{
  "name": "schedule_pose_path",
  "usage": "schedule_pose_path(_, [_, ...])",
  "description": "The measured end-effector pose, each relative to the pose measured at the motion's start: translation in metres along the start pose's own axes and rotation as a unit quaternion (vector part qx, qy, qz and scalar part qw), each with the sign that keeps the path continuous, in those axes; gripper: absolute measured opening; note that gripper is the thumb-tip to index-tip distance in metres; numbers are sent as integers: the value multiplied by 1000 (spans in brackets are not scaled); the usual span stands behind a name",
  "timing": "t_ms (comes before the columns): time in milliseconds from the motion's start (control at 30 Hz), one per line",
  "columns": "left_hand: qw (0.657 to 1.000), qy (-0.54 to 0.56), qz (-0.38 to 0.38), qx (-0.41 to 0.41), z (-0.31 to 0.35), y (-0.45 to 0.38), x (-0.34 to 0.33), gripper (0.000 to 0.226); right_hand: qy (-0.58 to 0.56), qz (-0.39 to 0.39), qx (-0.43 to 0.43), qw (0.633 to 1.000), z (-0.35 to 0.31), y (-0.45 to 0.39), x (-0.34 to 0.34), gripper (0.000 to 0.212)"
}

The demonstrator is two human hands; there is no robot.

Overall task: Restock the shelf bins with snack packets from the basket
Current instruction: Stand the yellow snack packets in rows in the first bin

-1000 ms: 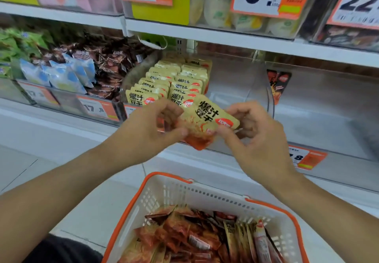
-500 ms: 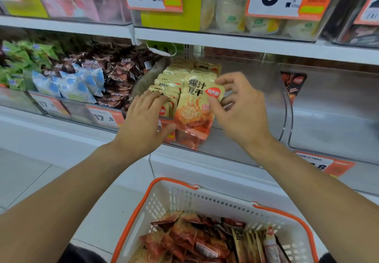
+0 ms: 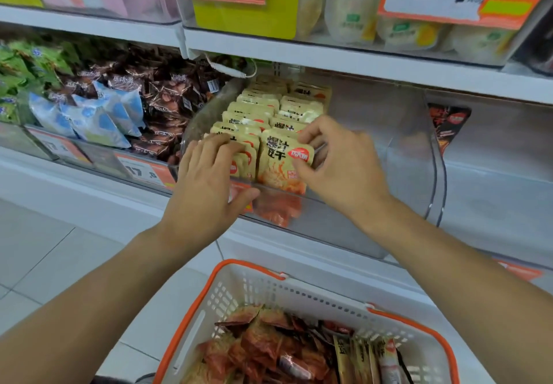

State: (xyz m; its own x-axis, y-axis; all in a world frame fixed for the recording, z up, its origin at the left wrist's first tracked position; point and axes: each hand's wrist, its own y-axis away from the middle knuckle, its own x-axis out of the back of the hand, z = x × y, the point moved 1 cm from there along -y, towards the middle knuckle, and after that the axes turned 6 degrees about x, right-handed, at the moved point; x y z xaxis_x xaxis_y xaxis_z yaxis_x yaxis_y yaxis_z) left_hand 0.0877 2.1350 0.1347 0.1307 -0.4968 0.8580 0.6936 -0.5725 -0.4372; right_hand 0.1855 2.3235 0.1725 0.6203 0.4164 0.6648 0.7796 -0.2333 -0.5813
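Your right hand (image 3: 341,165) pinches a yellow-and-orange snack packet (image 3: 282,160) by its right edge, standing it upright at the near end of the right row in the clear shelf bin (image 3: 389,150). Your left hand (image 3: 206,186) lies with fingers straight across the left row of packets (image 3: 239,132), thumb on the bin's front wall. The orange-rimmed basket (image 3: 254,285) of packets sits below, near you.

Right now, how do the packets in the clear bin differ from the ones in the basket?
The bin packets stand upright in two neat rows, yellow tops showing; the basket packets lie in a loose jumble, mostly orange-red. The right hand holds the front bin packet; nothing touches the basket packets. Both look like small sealed snack packs.
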Motion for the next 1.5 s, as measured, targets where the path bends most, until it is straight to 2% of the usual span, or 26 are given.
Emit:
schedule_pose_path(67, [1000, 10, -5, 0, -2, 0, 1, 69, 37, -51, -16, 998, 3, -2, -6, 28])
schedule_pose_path(167, [1000, 8, -10, -5, 0, 1, 2, 68, 22, -71, -19, 997, 2, -7, -9, 24])
schedule_pose_path(300, [999, 2, -25, -26, -4, 1, 8, 68, 20, -41, 0, 999, -2, -2, -4, 20])
schedule_pose_path(400, [999, 20, -16, -25, 2, 8, 12, 69, 4, 29, 24, 999, -13, 23, 10, 14])
schedule_pose_path(500, [995, 85, 58, -14, 24, 21, 18, 51, -26, 82, 68, 994, -25, 56, 26, 5])
schedule_pose_path(567, [987, 135, 86, -26, 44, 33, 18, 33, -25, 77, 96, 992, -26, 81, 27, 6])
schedule_pose_path(633, [981, 183, 51, -31, 63, 48, 4, 21, -9, 44, 119, 992, -20, 107, 20, 6])
schedule_pose_path(700, [978, 208, -17, -6, 75, 71, -23, 15, 14, 0, 115, 993, -5, 140, 10, 7])
schedule_pose_path(800, [967, 190, -168, 18, 89, 111, -73, 13, 27, -73, 46, 996, 21, 198, -3, 13])
schedule_pose_path(900, [934, 132, -333, -1, 102, 158, -114, 12, 78, -199, -72, 974, 46, 265, -13, 15])
schedule_pose_path(1000, [893, 127, -431, 19, 100, 208, -144, 9, 73, -299, -202, 930, 61, 328, -18, 6])
schedule_pose_path(1133, [846, 97, -522, 49, 89, 260, -167, 14, 64, -474, -302, 825, 56, 386, -30, 7])
schedule_pose_path(1200, [828, 51, -557, 37, 85, 276, -168, 18, 63, -489, -348, 798, 50, 405, -41, 16])
schedule_pose_path(1333, [811, 5, -585, 10, 84, 284, -168, 7, 57, -478, -427, 765, 44, 421, -67, 31])
schedule_pose_path(1433, [818, 12, -575, 23, 84, 283, -168, 18, 41, -465, -489, 737, 48, 423, -82, 65])
schedule_pose_path(1500, [823, 10, -567, 33, 80, 284, -169, 21, 35, -464, -516, 719, 52, 424, -88, 80])
